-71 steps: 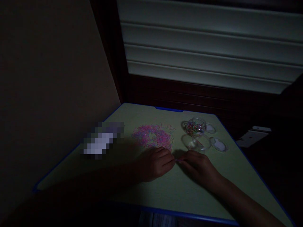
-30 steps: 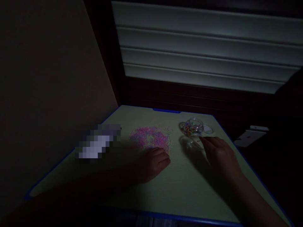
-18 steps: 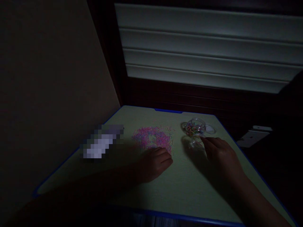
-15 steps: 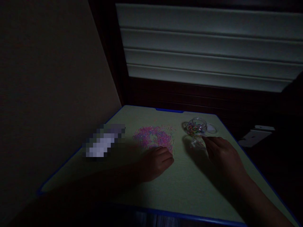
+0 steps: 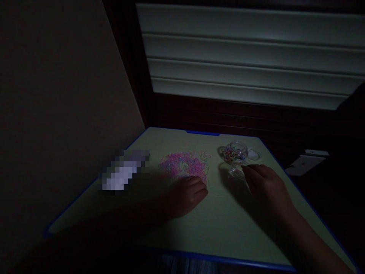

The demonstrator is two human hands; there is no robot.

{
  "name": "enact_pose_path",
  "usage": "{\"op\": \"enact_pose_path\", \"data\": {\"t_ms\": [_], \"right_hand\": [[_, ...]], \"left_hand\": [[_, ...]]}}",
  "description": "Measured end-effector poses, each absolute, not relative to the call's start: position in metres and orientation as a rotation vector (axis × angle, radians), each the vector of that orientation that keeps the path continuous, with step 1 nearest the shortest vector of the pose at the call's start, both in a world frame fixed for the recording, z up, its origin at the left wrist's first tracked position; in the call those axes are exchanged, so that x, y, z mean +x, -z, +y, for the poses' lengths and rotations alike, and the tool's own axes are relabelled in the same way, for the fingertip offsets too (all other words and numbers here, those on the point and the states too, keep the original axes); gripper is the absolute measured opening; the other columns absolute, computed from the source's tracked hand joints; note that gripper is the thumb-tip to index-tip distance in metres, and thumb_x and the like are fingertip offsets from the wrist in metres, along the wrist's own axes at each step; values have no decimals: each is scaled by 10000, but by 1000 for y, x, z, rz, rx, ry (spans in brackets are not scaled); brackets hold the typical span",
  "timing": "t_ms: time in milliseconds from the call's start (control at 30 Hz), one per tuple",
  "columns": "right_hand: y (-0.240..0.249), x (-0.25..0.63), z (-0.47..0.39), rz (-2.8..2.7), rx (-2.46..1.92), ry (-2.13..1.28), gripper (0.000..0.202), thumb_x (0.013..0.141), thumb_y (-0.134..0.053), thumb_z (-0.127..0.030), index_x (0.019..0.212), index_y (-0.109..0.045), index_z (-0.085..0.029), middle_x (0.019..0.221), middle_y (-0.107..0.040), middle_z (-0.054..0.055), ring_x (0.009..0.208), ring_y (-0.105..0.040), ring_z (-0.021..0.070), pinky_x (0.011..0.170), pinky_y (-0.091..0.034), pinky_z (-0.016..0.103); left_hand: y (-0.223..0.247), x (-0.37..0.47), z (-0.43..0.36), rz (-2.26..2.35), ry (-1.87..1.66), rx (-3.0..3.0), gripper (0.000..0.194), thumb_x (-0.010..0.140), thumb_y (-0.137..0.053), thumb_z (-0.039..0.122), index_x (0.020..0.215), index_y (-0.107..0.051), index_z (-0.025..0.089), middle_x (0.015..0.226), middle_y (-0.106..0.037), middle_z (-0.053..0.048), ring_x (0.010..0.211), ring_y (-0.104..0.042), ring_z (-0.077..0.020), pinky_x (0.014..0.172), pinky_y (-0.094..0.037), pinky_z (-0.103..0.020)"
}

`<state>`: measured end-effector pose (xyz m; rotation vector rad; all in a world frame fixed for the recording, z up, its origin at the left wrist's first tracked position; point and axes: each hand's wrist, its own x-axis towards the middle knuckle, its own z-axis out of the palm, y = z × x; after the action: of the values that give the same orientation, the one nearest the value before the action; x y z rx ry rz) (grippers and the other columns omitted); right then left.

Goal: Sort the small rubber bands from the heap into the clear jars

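A loose pile of thin pink, purple and bluish rubber bands (image 5: 196,167) lies mid-table. My left hand (image 5: 188,196) rests at the pile's near edge with its fingers curled; what they hold, if anything, is hidden. To the right, my right hand (image 5: 266,186) pinches its fingertips together at the rim of a small clear container (image 5: 236,171). Anything between those fingertips is too dark and small to name. Just behind it stands an open clear jar (image 5: 235,153) with multicoloured bands inside. A round clear lid (image 5: 253,154) lies beside the jar.
The pale table (image 5: 216,224) has a blue edge. A blurred-out, pixelated object (image 5: 122,173) lies on its left side. Past the right edge sits a white box (image 5: 302,164), lower down. A wall is on the left, and a slatted panel (image 5: 242,57) stands behind the table.
The view has shifted very slightly. My right hand stays at the small clear container and my left hand at the pile, with barely any movement in either.
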<state>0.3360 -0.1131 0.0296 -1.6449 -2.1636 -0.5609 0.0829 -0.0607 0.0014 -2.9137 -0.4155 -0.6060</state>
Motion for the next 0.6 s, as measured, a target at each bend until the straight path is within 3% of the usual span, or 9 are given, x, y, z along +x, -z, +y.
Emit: {"op": "enact_pose_path", "data": {"t_ms": [600], "right_hand": [[-32, 312, -120, -2484, -1197, 388, 249, 804, -446, -99, 1002, -593, -136, 860, -615, 109, 793, -548, 185, 684, -444, 320]], "left_hand": [[6, 95, -60, -610, 528, -2885, 152, 862, -403, 179, 836, -549, 143, 812, -531, -41, 825, -460, -155, 743, -391, -309]]}}
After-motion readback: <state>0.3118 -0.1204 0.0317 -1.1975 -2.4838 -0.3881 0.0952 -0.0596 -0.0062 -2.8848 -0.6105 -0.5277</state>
